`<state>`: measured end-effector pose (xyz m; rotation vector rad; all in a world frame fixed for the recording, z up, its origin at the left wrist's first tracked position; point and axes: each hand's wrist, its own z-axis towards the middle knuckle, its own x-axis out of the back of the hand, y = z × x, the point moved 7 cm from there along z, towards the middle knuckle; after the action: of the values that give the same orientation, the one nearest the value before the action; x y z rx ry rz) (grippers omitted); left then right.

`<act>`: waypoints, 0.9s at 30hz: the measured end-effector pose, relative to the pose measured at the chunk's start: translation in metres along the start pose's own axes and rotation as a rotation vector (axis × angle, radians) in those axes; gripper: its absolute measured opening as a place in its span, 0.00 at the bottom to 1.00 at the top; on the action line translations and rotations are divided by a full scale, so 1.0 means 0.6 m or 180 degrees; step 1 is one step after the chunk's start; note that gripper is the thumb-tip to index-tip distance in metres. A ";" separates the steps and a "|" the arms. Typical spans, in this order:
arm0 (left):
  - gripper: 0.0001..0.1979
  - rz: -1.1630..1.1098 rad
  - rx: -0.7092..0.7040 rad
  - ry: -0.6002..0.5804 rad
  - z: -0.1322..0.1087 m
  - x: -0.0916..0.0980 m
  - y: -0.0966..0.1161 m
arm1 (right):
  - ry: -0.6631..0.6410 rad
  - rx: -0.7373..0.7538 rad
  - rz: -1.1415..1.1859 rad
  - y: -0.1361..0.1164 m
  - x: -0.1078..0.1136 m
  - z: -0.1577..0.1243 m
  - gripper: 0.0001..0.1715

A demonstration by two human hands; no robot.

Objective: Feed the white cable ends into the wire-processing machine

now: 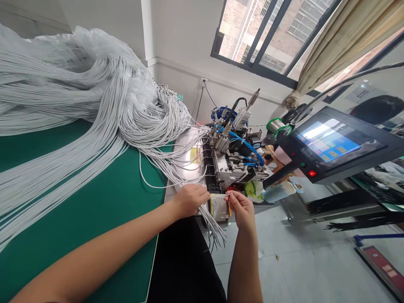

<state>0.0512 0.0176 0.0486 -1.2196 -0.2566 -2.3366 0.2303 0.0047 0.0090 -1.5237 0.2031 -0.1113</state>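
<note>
My left hand [192, 199] is closed on a grey cable [218, 195], just in front of the machine. The cable runs across to my right hand [240, 208], whose thumb and fingertips pinch it near its end. What sits at the very tip is too small to make out. Below and beside my left hand hangs a bundle of loose grey cable ends [215, 229]. The assembly machine [225, 162], with metal cylinders and blue air tubes, stands right behind both hands. Several cables lie across the black track at its left side.
A large heap of grey cables [107, 97], partly wrapped in clear plastic, covers much of the green table [104, 210]. On the right stands a control screen [334, 141] on an arm. Behind it is a green-rimmed wire spool [277, 125]. A light-blue bottle [277, 192] lies below the screen.
</note>
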 end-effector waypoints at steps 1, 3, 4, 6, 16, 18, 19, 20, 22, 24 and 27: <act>0.05 -0.0002 0.0014 -0.0024 0.000 -0.001 -0.001 | -0.0055 -0.0036 0.0005 0.001 0.001 0.001 0.18; 0.04 -0.0013 0.0047 -0.0075 0.000 -0.004 -0.002 | -0.0129 -0.0085 -0.0010 0.003 0.002 0.003 0.18; 0.04 -0.0018 0.0068 -0.0106 0.000 -0.005 -0.002 | -0.0154 -0.0087 -0.0026 0.004 0.003 0.004 0.18; 0.03 -0.0021 0.0103 -0.0180 0.001 -0.007 -0.003 | -0.0197 -0.0050 -0.0058 0.004 0.002 0.008 0.19; 0.22 -0.0035 0.0090 -0.0396 0.004 -0.007 -0.004 | -0.0033 0.0289 -0.0884 -0.009 0.002 0.020 0.16; 0.24 -0.0018 0.0116 -0.0438 0.004 -0.010 -0.005 | -0.0026 0.0368 -0.1031 -0.014 0.002 0.022 0.15; 0.24 -0.0018 0.0130 -0.0464 0.005 -0.011 -0.006 | -0.0020 0.0404 -0.1118 -0.016 0.002 0.023 0.15; 0.25 -0.0015 0.0144 -0.0494 0.005 -0.013 -0.007 | -0.0006 0.0445 -0.1214 -0.019 0.002 0.024 0.15; 0.26 -0.0005 0.0164 -0.0530 0.004 -0.016 -0.007 | 0.0018 0.0547 -0.1442 -0.026 0.001 0.026 0.15; 0.27 0.0006 0.0180 -0.0533 0.004 -0.018 -0.008 | 0.0040 0.0657 -0.1642 -0.033 0.000 0.028 0.15; 0.27 -0.0007 0.0189 -0.0525 0.003 -0.020 -0.008 | 0.0035 0.0708 -0.1753 -0.037 -0.001 0.031 0.15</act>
<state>0.0559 0.0262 0.0400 -1.3847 -0.3804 -2.2162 0.2346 0.0218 0.0317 -1.3225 -0.2204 -0.5612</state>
